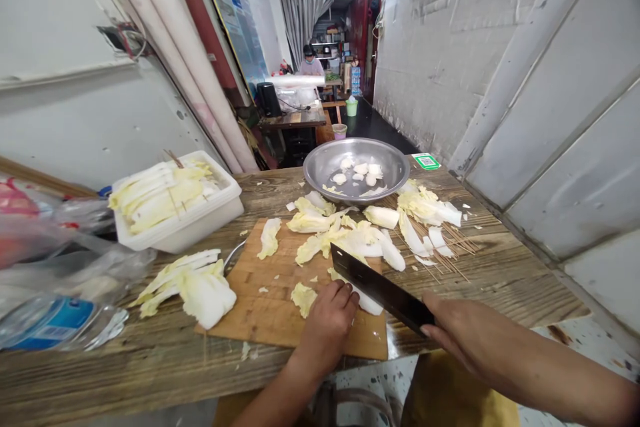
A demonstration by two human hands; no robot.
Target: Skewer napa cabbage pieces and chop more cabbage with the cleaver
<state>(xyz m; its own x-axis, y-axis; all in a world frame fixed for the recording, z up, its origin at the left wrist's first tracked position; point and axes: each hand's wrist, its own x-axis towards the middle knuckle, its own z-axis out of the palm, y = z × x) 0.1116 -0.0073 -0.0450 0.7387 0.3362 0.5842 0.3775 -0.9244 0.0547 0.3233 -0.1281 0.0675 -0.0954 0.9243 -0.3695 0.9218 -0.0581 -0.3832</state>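
Note:
My right hand (pixel 453 320) grips a cleaver (pixel 380 287), its dark blade slanting up and left over the wooden cutting board (pixel 260 327). Curled fingers of my left hand (pixel 333 313) press on a cabbage leaf (pixel 367 297) under the blade; part of that leaf is hidden by the blade and fingers. Just left of these fingers lies a small yellow leaf piece (pixel 303 299). Further back on the board is a heap of napa cabbage leaves (pixel 350 240), and one separate leaf (pixel 270 238) rests at its left.
A steel bowl (pixel 320 177) with white pieces stands behind the board. Thin wooden skewers (pixel 457 240) lie at right under leaves. At left are a white tub (pixel 175 233) of skewered cabbage, loose leaves (pixel 207 290) and a plastic bottle (pixel 65 323). A person (pixel 311 65) sits far back.

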